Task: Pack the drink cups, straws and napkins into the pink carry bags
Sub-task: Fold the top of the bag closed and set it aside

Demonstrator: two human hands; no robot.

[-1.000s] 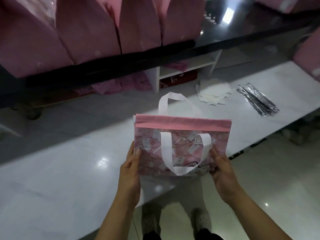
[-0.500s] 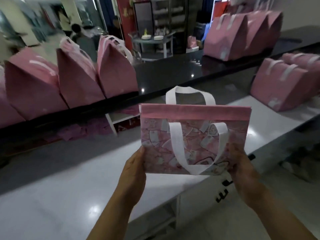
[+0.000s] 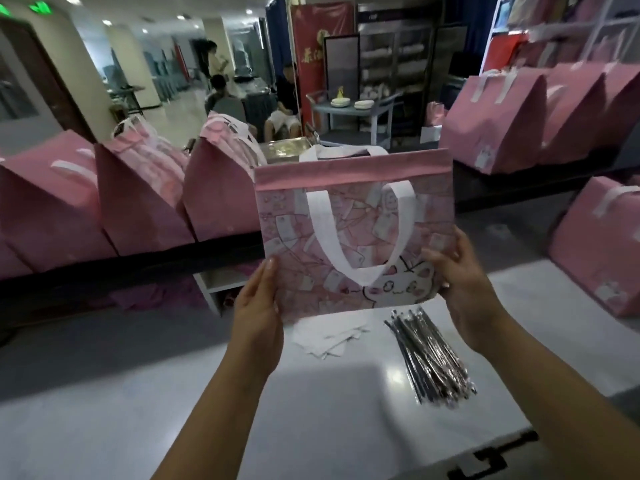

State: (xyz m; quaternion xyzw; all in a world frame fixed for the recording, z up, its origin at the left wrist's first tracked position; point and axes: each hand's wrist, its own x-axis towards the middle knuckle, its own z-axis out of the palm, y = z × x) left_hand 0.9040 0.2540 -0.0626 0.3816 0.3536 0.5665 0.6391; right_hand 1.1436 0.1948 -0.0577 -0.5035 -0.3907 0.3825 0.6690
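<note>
Flat pink carry bag (image 3: 356, 237) held upright at frame centre, in the air above the white bench (image 3: 311, 410), printed side to camera, white handle (image 3: 360, 244) hanging down the front. Hands apart, one at each lower corner. Left hand (image 3: 258, 313): fingers straight, laid flat against the lower left edge; thumb can't be made out. Right hand (image 3: 460, 282): thumb on the front face, fingers behind the right edge, pinching it. On the bench below the bag: napkins (image 3: 329, 337) in a loose white pile, bundle of wrapped straws (image 3: 433, 362) just right of them, not touching. Standing pink bags (image 3: 138, 195) line the dark counter at left; more at upper right (image 3: 502, 123) and at the right edge (image 3: 599, 254).
</note>
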